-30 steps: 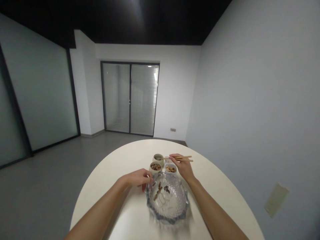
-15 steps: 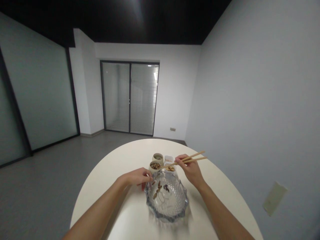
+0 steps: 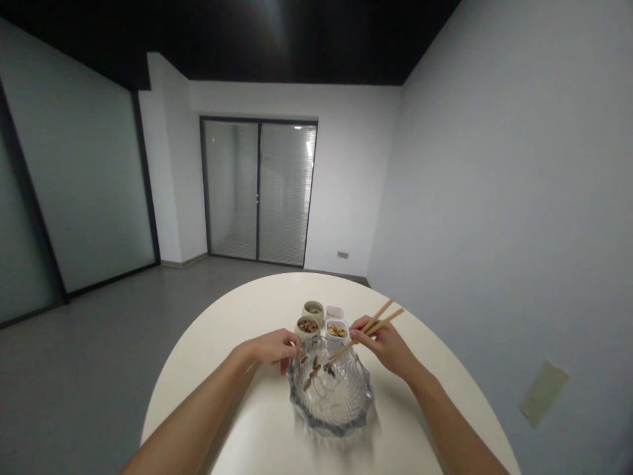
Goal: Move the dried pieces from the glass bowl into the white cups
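Observation:
My right hand (image 3: 388, 344) holds a pair of wooden chopsticks (image 3: 341, 351), with the tips low inside the clear glass bowl (image 3: 332, 427), by small dark pieces (image 3: 329, 371). Whether the tips grip one I cannot tell. Longish brown pieces (image 3: 313, 373) lie in the left part of the bowl. At the bowl's left rim rests my left hand (image 3: 275, 347), its fingers bent over the edge. Something red (image 3: 284, 366) shows partly beneath that hand, mostly hidden.
Just beyond the bowl stand a cream cup of brown bits (image 3: 307, 326), a second cream cup (image 3: 313, 310), a white dish of light brown pieces (image 3: 337, 329) and another white dish (image 3: 335, 312). A white round table (image 3: 237, 303) carries everything; a wall (image 3: 494, 198) rises at right.
My right hand has moved slightly down and right, bringing the chopstick tips from near the small containers down into the glass bowl. My left hand stays at the rim.

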`<action>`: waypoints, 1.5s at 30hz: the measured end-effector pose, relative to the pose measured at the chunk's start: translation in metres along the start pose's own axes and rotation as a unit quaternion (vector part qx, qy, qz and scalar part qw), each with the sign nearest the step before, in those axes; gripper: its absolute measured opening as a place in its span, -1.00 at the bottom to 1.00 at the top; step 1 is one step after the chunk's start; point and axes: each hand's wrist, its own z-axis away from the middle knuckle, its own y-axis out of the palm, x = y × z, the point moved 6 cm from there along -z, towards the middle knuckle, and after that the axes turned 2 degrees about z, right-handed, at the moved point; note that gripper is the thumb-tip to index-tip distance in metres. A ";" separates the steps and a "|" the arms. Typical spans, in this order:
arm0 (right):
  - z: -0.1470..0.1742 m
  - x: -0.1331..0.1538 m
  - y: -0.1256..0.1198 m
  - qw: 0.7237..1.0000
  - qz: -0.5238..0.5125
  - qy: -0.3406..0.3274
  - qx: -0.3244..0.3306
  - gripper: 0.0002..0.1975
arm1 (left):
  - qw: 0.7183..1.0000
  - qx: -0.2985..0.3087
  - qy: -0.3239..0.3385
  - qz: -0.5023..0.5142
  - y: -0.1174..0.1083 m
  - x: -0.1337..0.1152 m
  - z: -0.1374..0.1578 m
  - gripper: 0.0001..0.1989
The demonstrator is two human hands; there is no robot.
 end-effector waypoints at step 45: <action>-0.046 -0.033 0.022 0.982 -0.031 -0.055 -0.179 -0.79 | 1.000 0.007 0.001 0.012 0.000 -0.001 0.000 -0.68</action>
